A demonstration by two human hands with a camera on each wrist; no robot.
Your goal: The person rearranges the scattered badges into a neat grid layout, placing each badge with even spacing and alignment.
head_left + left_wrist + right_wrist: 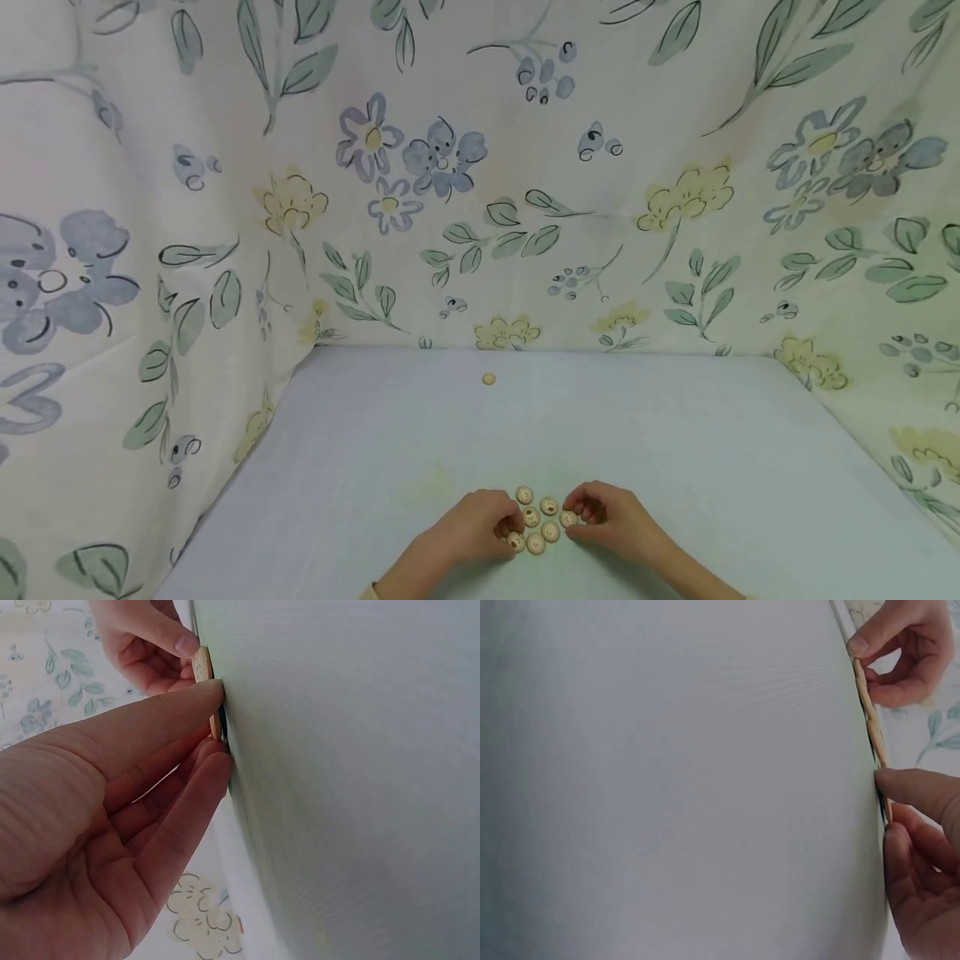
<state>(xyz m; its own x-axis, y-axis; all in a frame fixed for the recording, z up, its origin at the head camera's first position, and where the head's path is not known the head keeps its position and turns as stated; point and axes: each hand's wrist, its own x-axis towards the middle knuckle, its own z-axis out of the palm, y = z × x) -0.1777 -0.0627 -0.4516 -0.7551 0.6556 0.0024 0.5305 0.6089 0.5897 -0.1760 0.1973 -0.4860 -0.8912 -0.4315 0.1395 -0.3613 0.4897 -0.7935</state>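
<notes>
Round wooden discs (531,517) with small dark markings lie in a close cluster on the pale surface (675,442), seven by my count. The person's left hand (480,525) has its grip on the cluster's leftmost disc (515,542), pinching it between thumb and fingers; from across, the right hand (611,521) pinches the rightmost disc (568,519) likewise. Well apart, near the far edge, sits a lone disc (488,379), with a floral cloth (510,250) hanging behind.
</notes>
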